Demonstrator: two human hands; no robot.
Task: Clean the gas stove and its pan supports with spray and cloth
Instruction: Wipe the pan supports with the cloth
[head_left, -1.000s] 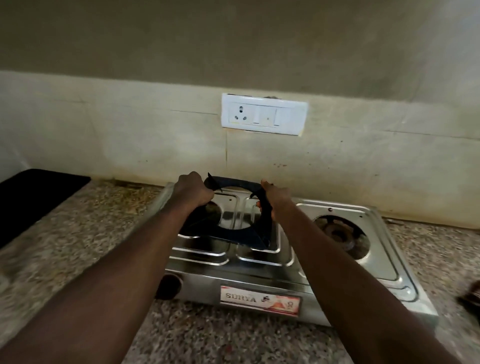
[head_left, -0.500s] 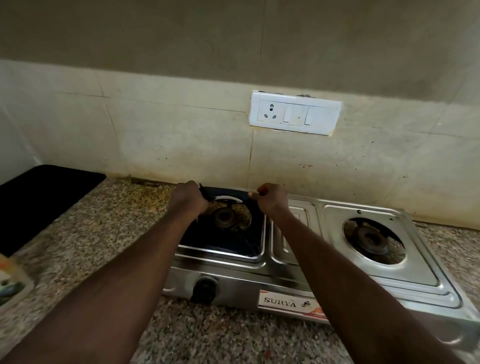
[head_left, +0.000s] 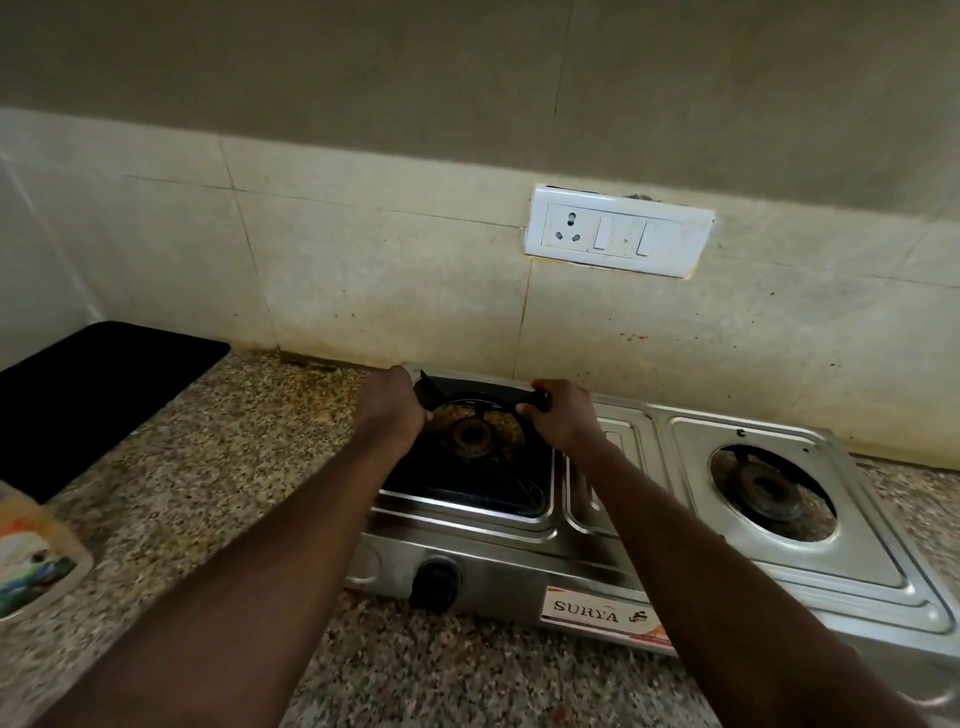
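A two-burner steel gas stove (head_left: 779, 577) stands on the granite counter against the tiled wall. A black square pan support (head_left: 467, 491) lies over the left burner (head_left: 470, 434). My left hand (head_left: 392, 410) grips the support's far left corner. At its far right corner my right hand (head_left: 563, 415) holds it too. The right burner (head_left: 769, 491) is bare, with no support on it. No spray or cloth is in view.
A black mat (head_left: 88, 395) lies on the counter at the far left. A plastic packet (head_left: 31, 556) sits at the left edge. A white switch and socket plate (head_left: 618, 231) is on the wall above the stove. A black knob (head_left: 436, 584) sticks out of the stove front.
The pan support was held tilted above the middle of the stove. It has moved left and down and now lies flat over the left burner, both hands still on it.
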